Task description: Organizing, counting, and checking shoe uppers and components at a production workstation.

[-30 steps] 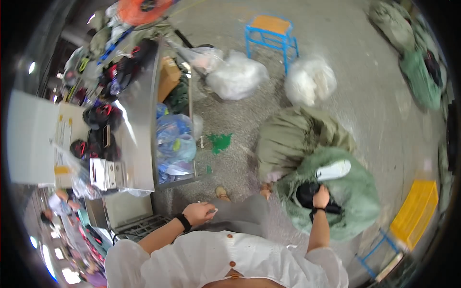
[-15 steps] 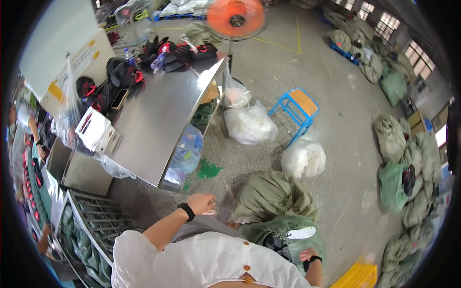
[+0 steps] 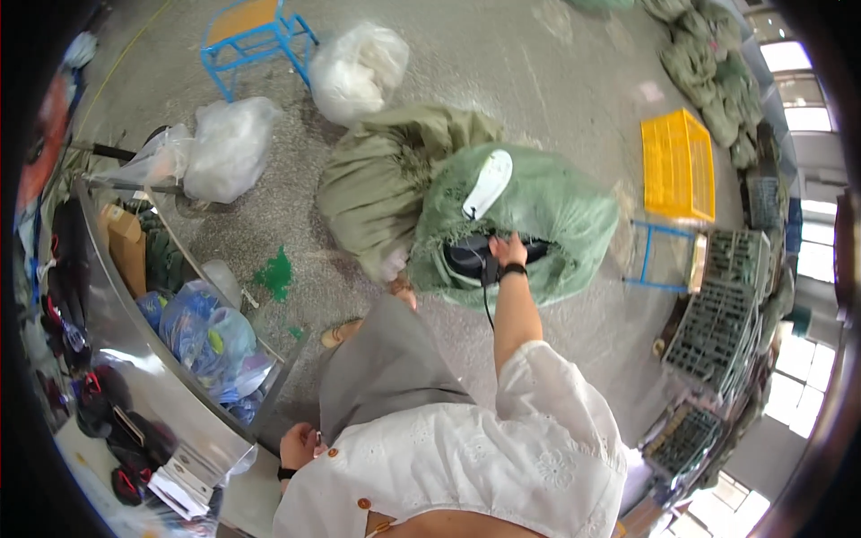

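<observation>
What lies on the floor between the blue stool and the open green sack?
In the head view, a white plastic bag and an olive cloth sack lie between the blue stool and the open green sack.

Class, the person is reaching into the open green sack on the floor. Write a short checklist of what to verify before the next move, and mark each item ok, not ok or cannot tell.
1. Right hand is at the mouth of the green sack: ok.
2. Right hand has a firm hold on the black item in the sack: cannot tell, the fingers are too small to read.
3. Sack mouth is open: ok.
4. Left hand is free: ok, it hangs by the hip near the metal table and seems to hold nothing.
5. White shoe sole lying on the sack sits steady: cannot tell.
</observation>
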A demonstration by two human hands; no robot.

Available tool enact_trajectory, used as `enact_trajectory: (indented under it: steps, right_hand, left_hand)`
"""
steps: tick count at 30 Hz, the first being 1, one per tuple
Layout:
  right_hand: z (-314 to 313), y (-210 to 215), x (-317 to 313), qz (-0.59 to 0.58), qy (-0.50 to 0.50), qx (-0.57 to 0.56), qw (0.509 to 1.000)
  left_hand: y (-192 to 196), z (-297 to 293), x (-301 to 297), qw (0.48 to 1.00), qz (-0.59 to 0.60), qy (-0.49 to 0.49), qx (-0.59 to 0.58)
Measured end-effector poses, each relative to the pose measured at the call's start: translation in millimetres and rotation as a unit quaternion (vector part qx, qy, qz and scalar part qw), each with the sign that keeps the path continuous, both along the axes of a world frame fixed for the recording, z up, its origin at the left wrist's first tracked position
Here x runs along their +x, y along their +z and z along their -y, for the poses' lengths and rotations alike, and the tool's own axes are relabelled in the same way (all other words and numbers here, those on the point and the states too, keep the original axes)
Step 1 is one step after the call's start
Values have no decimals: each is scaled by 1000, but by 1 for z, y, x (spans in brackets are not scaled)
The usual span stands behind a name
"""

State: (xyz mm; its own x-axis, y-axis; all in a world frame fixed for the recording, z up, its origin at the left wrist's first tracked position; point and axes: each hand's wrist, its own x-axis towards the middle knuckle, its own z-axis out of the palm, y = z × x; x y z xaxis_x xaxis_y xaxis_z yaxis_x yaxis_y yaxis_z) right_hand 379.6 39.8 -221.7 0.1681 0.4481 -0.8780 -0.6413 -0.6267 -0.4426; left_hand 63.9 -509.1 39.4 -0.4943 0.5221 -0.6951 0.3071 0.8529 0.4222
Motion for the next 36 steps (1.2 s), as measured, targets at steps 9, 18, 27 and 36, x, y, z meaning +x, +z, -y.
enact_trajectory:
  steps: [9, 18, 27, 36]
  right_hand:
    - [73, -50, -28, 143, 139, -145, 969]
    - [-1, -22, -79, -22, -168, -148, 974]
    - [-17, 50, -55, 83, 146, -3, 986]
    - [-2, 354, -8, 223, 385, 235, 864]
  left_hand:
    - [40, -133, -11, 999, 39, 25, 10]
    - [22, -118, -28, 982, -23, -177, -66]
    - [14, -155, -26, 978, 36, -205, -19]
    - [46, -275, -19, 917, 45, -305, 253]
